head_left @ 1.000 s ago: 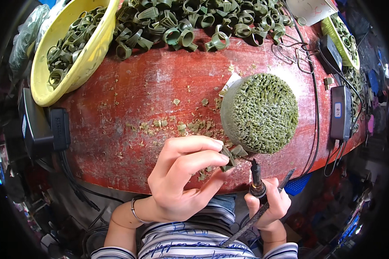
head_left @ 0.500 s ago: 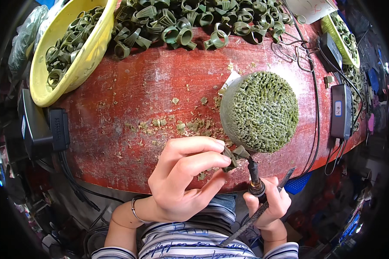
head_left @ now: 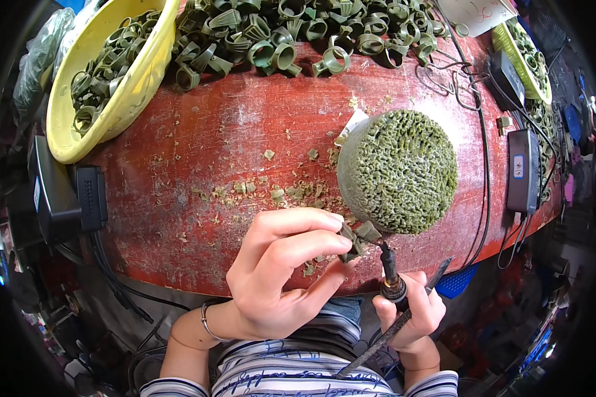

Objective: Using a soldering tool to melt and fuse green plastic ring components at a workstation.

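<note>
Between the thumb and fingertips of my left hand (head_left: 281, 264) is a small dark green ring piece (head_left: 348, 249), partly hidden by the fingers. A squarish green chip (head_left: 368, 231) shows at its right side. My right hand (head_left: 420, 311) grips what looks like a soldering iron (head_left: 390, 270), its blackened, bent tip reaching up-left to the ring piece. A long dark flat file (head_left: 381, 341) also passes through that hand, slanting from lower left to upper right. Just beyond the fingertips stands a round green block (head_left: 404, 172) with a rough, pitted top.
Chips and crumbs (head_left: 278, 194) litter the red table (head_left: 198, 145). Many green rings (head_left: 271, 46) are heaped at the far edge. A yellow basin (head_left: 63, 135) of rings stands far left, a green basket (head_left: 513, 53) far right. Black power boxes (head_left: 523, 169) and cables (head_left: 487, 178) line both sides.
The ring piece and chip have tilted slightly in my left fingertips, which shifted a little. The iron's tip has barely moved; the file and block stay put.
</note>
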The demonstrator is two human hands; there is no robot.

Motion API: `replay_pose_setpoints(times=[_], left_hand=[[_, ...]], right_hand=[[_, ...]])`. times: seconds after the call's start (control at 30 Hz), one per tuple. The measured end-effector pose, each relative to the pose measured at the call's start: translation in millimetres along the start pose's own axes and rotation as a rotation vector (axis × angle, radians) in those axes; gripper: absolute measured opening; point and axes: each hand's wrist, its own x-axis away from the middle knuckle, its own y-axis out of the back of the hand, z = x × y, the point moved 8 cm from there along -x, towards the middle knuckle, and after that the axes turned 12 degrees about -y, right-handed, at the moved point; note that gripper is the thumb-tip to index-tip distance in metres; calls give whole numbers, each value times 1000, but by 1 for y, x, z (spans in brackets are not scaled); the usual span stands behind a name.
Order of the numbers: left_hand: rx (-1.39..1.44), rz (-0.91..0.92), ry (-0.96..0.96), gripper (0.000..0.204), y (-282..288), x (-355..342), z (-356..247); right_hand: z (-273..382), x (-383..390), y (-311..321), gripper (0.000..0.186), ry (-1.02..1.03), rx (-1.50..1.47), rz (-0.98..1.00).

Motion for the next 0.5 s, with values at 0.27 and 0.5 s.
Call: replay_pose_setpoints(times=[0.27, 0.5], left_hand=[[-13, -5, -1, 42, 1, 1, 0], [-18, -8, -2, 41, 1, -1, 2]], right_hand=[[1, 1, 0, 39, 5, 17, 5], [-1, -2, -1, 39, -7, -7, 20]])
